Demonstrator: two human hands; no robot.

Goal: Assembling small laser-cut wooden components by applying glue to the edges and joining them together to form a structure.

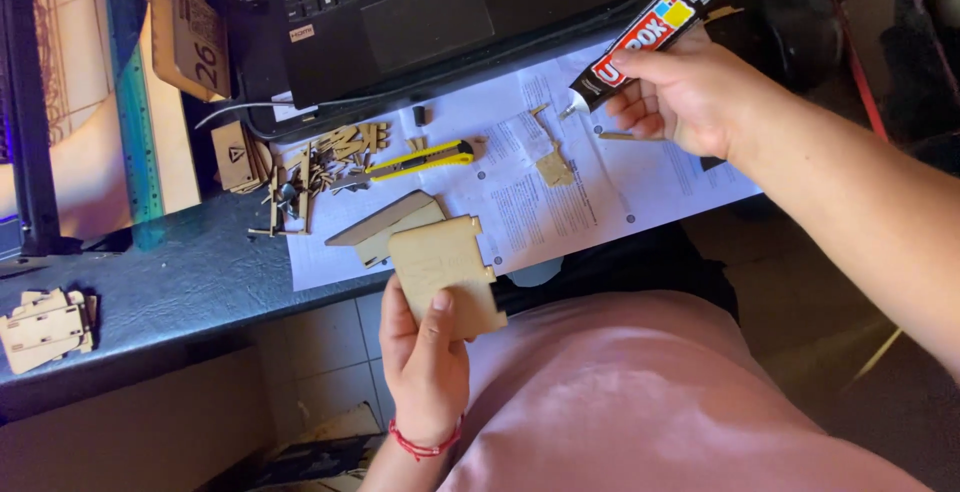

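Note:
My left hand (425, 357) holds a flat, notched wooden panel (445, 272) by its lower edge, thumb on top, just off the desk's front edge. My right hand (685, 97) grips a black glue tube (640, 42) with a red and yellow label, its white nozzle pointing down-left over a printed paper sheet (560, 192). A small wooden piece (552, 166) lies on the sheet below the nozzle. Another angled wooden panel (388, 224) rests on the sheet beside the held one.
A yellow utility knife (420, 160) and a heap of small wooden scraps (320, 172) lie near a black laptop (420, 12). A wooden assembly (45, 327) sits at the desk's left. A dark phone (890, 47) is at the right. Pink-clothed lap below.

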